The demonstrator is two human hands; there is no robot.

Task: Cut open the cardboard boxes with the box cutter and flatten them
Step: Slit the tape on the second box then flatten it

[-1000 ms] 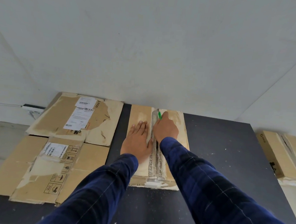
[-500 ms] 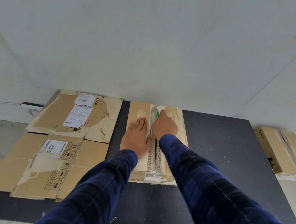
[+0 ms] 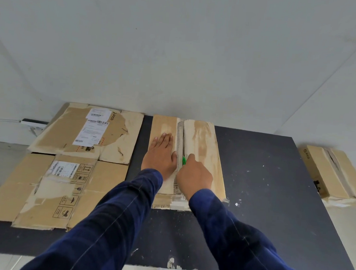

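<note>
Left hand flat on box, right hand gripping green cutter.

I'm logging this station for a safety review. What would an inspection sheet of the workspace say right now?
Surface: dark mat on a pale floor, flecked with white scraps.
Job's things: cardboard box lies on the mat; green box cutter sits at its centre seam.
Clutter: far flattened box and near flattened box lie at the mat's left edge; a spare box lies off the mat at right.
Grippers: left hand presses flat on the box's left flap; right hand grips the box cutter.
Cables: white strip fitting by the left wall, with a thin line running from it; cannot tell what it is.
Surroundings: plain white walls.
</note>
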